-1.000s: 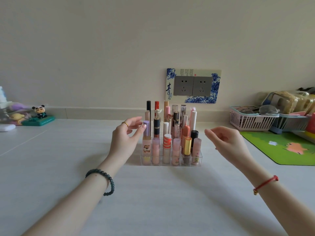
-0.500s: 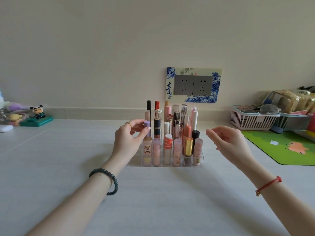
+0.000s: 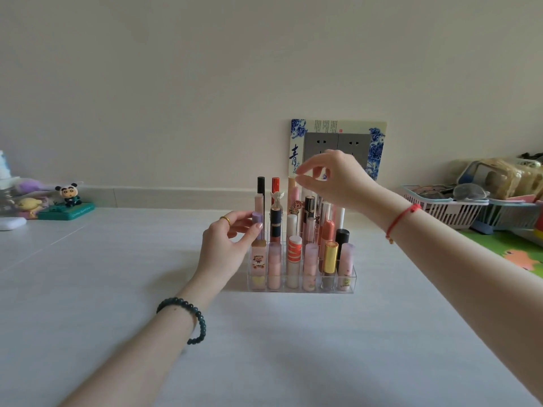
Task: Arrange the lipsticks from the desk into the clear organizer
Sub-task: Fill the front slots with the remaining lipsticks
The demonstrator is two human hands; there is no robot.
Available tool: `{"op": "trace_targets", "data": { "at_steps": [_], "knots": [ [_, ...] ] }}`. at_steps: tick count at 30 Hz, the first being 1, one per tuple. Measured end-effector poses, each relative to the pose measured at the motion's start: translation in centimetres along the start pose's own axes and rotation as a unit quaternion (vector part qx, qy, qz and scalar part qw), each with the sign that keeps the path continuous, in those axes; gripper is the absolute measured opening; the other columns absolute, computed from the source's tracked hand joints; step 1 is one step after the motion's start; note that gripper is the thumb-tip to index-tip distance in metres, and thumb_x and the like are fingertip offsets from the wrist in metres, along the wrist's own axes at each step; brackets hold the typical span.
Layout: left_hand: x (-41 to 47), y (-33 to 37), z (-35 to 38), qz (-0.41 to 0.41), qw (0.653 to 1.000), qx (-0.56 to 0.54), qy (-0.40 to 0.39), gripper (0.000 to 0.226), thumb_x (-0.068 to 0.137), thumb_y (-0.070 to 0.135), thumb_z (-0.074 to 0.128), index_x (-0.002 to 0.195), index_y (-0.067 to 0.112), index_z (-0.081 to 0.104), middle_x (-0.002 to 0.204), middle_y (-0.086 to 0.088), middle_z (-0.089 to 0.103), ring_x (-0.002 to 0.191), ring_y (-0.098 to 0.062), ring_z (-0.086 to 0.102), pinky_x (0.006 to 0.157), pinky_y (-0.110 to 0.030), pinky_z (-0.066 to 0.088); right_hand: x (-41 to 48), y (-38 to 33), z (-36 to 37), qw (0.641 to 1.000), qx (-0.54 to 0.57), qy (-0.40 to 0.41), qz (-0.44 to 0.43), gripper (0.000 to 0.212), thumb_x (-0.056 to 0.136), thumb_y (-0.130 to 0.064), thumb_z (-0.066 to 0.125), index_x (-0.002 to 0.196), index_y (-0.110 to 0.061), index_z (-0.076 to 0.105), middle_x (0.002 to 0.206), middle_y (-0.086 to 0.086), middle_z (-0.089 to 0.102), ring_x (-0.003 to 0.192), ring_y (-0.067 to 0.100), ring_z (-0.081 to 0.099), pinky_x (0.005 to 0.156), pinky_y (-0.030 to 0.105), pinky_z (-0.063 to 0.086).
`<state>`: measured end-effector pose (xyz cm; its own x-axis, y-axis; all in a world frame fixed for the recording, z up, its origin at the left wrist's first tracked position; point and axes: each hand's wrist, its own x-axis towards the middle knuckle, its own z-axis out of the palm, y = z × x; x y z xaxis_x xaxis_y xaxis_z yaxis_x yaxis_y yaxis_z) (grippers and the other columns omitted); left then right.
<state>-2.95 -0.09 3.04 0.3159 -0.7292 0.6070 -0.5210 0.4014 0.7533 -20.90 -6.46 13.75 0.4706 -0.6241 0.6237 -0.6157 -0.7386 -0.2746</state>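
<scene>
Two hands at the clear organizer, which stands filled with upright lipsticks on the white desk. Left hand: forearm angled in from lower left, thumb and forefinger pinched on a lilac-capped lipstick in the left column, second row. Right hand: wrist raised above the back rows, fingers loosely curled, thumb and forefinger narrowly parted, holding nothing visible.

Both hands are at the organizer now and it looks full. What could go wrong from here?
1. The right hand reaches over the tall back-row tubes; a brush could tip them.
2. The left hand pinches the purple-capped lipstick at the organizer corner; a sideways pull might drag the light tray or knock its neighbours.
</scene>
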Motion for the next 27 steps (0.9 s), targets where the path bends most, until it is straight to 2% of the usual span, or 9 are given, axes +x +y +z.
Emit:
{"op": "trace_targets", "data": {
  "at_steps": [2,5,9,19,23,27],
  "knots": [
    [-0.1,0.0,-0.1,-0.002,1.0,-0.009,-0.002,0.013,0.081,0.019,0.066,0.091,0.027,0.064,0.08,0.01,0.068,0.076,-0.006,0.063,0.074,-0.016,0.047,0.8,-0.2,0.4,0.999,-0.026,-0.028,0.005,0.022,0.086,-0.03,0.057,0.101,-0.018,0.068,0.088,-0.006,0.053,0.068,0.005,0.047,0.064,0.02,0.034],
    [-0.2,0.2,-0.3,0.006,1.0,-0.009,-0.004,0.02,0.081,0.019,0.066,0.086,0.037,0.061,0.08,0.016,0.066,0.073,0.0,0.061,0.076,-0.021,0.048,1.4,0.0,0.8,0.998,-0.044,-0.051,0.014,0.021,0.085,-0.03,0.058,0.098,-0.017,0.069,0.085,-0.008,0.051,0.056,-0.001,0.042,0.054,0.017,0.032],
    [-0.3,0.3,-0.5,0.013,1.0,-0.012,-0.007,0.024,0.081,0.019,0.065,0.083,0.042,0.059,0.079,0.017,0.066,0.068,0.006,0.059,0.075,-0.019,0.047,1.6,0.1,1.2,0.995,-0.052,-0.077,0.021,0.022,0.085,-0.029,0.058,0.097,-0.015,0.07,0.085,-0.007,0.052,0.067,0.006,0.047,0.066,0.024,0.037],
    [-0.3,0.1,-0.5,0.011,1.0,-0.015,-0.013,0.019,0.081,0.02,0.065,0.086,0.038,0.061,0.081,0.014,0.067,0.076,-0.005,0.062,0.074,-0.019,0.048,1.5,0.2,1.4,0.997,-0.031,-0.069,0.023,0.021,0.084,-0.027,0.059,0.095,-0.013,0.07,0.084,-0.006,0.054,0.068,0.007,0.049,0.066,0.024,0.039],
    [-0.3,-0.1,-0.6,0.013,1.0,-0.012,-0.02,0.019,0.081,0.021,0.065,0.087,0.039,0.061,0.082,0.017,0.066,0.075,-0.001,0.062,0.071,-0.013,0.046,1.5,0.6,0.3,0.998,-0.004,-0.05,0.024,0.021,0.085,-0.027,0.058,0.097,-0.014,0.069,0.088,-0.007,0.055,0.065,0.002,0.049,0.055,0.013,0.038],
    [-0.3,-0.4,-0.7,0.012,1.0,-0.011,-0.026,0.018,0.081,0.024,0.065,0.092,0.037,0.061,0.084,0.017,0.067,0.075,0.002,0.062,0.071,-0.01,0.046,1.0,2.3,-1.8,0.997,0.035,0.005,0.063,0.021,0.084,-0.025,0.06,0.099,-0.013,0.068,0.086,-0.005,0.061,0.062,0.001,0.049,0.044,0.001,0.038]
  ]
}}
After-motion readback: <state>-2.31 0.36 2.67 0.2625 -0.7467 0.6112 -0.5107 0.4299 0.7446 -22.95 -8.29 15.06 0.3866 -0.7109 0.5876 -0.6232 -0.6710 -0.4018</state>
